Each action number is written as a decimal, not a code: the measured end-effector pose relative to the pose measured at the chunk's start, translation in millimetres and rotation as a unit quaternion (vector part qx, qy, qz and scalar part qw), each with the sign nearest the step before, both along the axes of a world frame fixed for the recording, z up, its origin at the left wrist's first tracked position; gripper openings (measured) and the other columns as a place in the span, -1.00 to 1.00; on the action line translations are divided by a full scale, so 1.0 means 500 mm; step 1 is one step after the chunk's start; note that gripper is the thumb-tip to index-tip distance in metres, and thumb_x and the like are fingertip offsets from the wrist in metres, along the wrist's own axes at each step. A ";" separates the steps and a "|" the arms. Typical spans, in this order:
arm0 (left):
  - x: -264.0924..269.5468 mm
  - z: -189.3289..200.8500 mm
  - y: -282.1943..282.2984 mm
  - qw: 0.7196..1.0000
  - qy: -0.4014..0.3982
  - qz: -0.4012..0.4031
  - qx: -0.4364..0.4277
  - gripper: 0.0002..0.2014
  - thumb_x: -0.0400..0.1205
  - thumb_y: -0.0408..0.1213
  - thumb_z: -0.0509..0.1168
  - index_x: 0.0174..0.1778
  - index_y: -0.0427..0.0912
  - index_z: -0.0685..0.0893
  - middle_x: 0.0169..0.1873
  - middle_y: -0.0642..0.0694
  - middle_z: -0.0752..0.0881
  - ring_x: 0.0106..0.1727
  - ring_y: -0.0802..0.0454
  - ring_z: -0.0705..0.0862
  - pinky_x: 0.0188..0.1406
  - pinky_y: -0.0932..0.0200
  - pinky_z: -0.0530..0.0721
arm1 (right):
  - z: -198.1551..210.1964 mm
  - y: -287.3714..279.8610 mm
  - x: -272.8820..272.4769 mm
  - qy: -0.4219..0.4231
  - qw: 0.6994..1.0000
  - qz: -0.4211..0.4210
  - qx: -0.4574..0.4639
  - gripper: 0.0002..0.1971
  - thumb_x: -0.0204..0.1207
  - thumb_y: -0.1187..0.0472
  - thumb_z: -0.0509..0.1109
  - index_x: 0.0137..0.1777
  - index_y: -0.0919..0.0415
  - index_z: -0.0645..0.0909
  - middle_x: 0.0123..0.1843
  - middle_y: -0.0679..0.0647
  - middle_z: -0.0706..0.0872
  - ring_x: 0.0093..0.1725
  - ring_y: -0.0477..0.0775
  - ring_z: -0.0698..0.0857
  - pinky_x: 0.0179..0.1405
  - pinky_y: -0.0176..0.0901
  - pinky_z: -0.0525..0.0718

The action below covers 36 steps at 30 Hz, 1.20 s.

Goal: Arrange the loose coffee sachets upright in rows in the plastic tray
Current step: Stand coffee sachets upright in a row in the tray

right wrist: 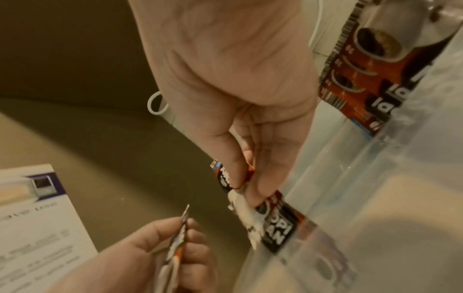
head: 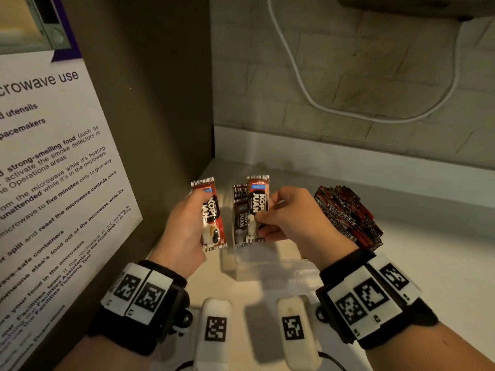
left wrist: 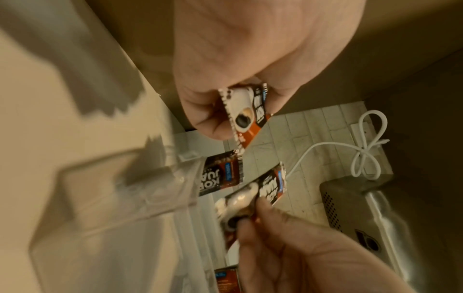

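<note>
My left hand (head: 199, 218) grips one red-and-black coffee sachet (head: 212, 214) upright, left of the clear plastic tray (head: 270, 266). In the left wrist view that sachet (left wrist: 246, 113) pokes out from the curled fingers. My right hand (head: 263, 223) pinches a second sachet (head: 257, 202) upright over the tray's back left part, also seen in the right wrist view (right wrist: 271, 226). A third sachet (head: 240, 218) stands just left of it in the tray (left wrist: 223, 174). A pile of loose sachets (head: 348, 215) lies right of the tray.
A brown cabinet side with a microwave notice (head: 53, 170) closes off the left. A tiled wall with a white cable (head: 302, 87) is behind the counter. Two white tagged blocks (head: 215, 330) (head: 293, 328) lie at the near edge. A grey appliance (left wrist: 355, 208) hangs above.
</note>
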<state>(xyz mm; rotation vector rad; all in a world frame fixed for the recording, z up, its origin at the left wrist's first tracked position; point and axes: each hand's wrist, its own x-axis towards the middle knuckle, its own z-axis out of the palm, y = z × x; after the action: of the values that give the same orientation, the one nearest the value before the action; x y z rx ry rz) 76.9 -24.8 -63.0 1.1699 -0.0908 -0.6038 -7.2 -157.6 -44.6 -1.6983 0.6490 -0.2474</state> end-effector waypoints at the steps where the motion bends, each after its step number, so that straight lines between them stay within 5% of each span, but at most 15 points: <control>1: 0.000 -0.002 0.003 1.000 0.005 0.004 0.009 -0.84 0.69 -0.16 0.24 -0.19 -0.10 0.57 -0.71 0.07 0.63 -0.70 0.21 0.61 -0.54 0.26 0.55 | -0.007 -0.004 0.000 0.027 0.999 0.001 -0.019 -0.83 0.45 0.47 0.47 -0.09 0.32 0.53 -0.30 0.23 0.76 -0.52 -0.01 0.73 -0.52 -0.18 0.74; 4: 0.001 -0.017 0.005 1.000 0.019 0.003 0.016 -0.83 0.67 -0.11 0.28 -0.18 -0.10 0.61 -0.64 0.06 0.67 -0.67 0.21 0.63 -0.43 0.19 0.51 | -0.035 -0.005 0.011 0.111 0.993 0.017 -0.042 -0.82 0.41 0.42 0.53 -0.13 0.29 0.56 -0.19 0.26 0.79 -0.40 0.03 0.78 -0.44 -0.17 0.77; 8: -0.008 -0.026 -0.003 0.999 0.036 -0.011 -0.005 -0.82 0.68 -0.12 0.27 -0.13 -0.11 0.69 -0.47 0.04 0.79 -0.54 0.20 0.73 -0.62 0.35 0.60 | -0.067 0.002 0.038 0.146 0.986 0.015 -0.074 -0.80 0.35 0.41 0.58 -0.09 0.35 0.62 -0.13 0.35 0.79 -0.19 0.24 0.82 -0.14 0.12 0.82; 12: -0.018 -0.021 -0.006 0.997 0.041 -0.048 -0.050 -0.79 0.71 -0.20 0.23 -0.14 -0.16 0.72 -0.47 -0.02 0.80 -0.51 0.15 0.76 -0.65 0.34 0.62 | -0.087 -0.002 0.063 0.159 0.975 0.008 -0.157 -0.82 0.36 0.35 0.56 -0.10 0.30 0.63 -0.17 0.26 0.80 -0.16 0.23 0.81 -0.10 0.17 0.81; 15: -0.024 -0.016 -0.007 0.995 0.037 -0.078 -0.046 -0.72 0.68 -0.11 0.23 0.05 -0.19 0.76 -0.23 -0.16 0.84 -0.26 -0.03 0.81 -0.42 0.11 0.76 | -0.096 0.000 0.073 0.161 0.965 0.020 -0.207 -0.78 0.40 0.23 0.53 -0.04 0.31 0.64 -0.12 0.22 0.79 -0.15 0.18 0.78 -0.16 0.02 0.80; 18: -0.030 -0.008 -0.011 0.996 0.031 -0.084 -0.029 -0.64 0.65 -0.07 0.23 0.23 -0.19 0.72 0.10 -0.29 0.79 0.05 -0.20 0.76 0.03 -0.17 0.73 | -0.095 0.007 0.071 0.162 0.951 0.038 -0.260 -0.68 0.46 0.13 0.50 0.05 0.30 0.51 0.00 0.12 0.71 -0.10 0.09 0.66 -0.41 -0.28 0.51; 24: -0.034 -0.003 -0.023 0.996 0.030 -0.083 -0.032 -0.52 0.52 -0.06 0.31 0.30 -0.24 0.68 0.18 -0.31 0.75 0.13 -0.18 0.74 0.19 -0.10 0.68 | -0.089 0.021 0.062 0.156 0.920 0.116 -0.341 -0.70 0.57 0.25 0.36 0.26 0.32 0.50 0.24 0.22 0.67 0.22 0.23 0.65 -0.03 -0.19 0.47; 31: -0.026 -0.005 -0.033 0.995 0.020 -0.083 -0.050 -0.43 0.41 -0.07 0.34 0.31 -0.27 0.66 0.19 -0.33 0.73 0.11 -0.17 0.72 0.27 -0.13 0.63 | -0.100 0.021 0.064 0.157 0.919 0.118 -0.341 -0.68 0.55 0.24 0.39 0.26 0.28 0.49 0.23 0.18 0.67 0.20 0.21 0.66 0.02 -0.17 0.52; 36: -0.021 -0.009 -0.031 0.996 0.024 -0.077 -0.049 -0.63 0.66 -0.16 0.24 0.32 -0.26 0.64 0.20 -0.35 0.73 0.16 -0.23 0.72 0.18 -0.11 0.68 | -0.092 0.019 0.061 0.157 0.931 0.096 -0.317 -0.71 0.57 0.19 0.36 0.22 0.32 0.50 0.21 0.21 0.69 0.19 0.23 0.66 -0.09 -0.20 0.47</control>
<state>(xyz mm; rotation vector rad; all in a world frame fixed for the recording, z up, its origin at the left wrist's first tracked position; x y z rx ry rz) 66.7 -40.5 -67.5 1.0591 -0.1695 -0.7551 23.4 -148.0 -90.6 -2.4429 0.6703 -0.0408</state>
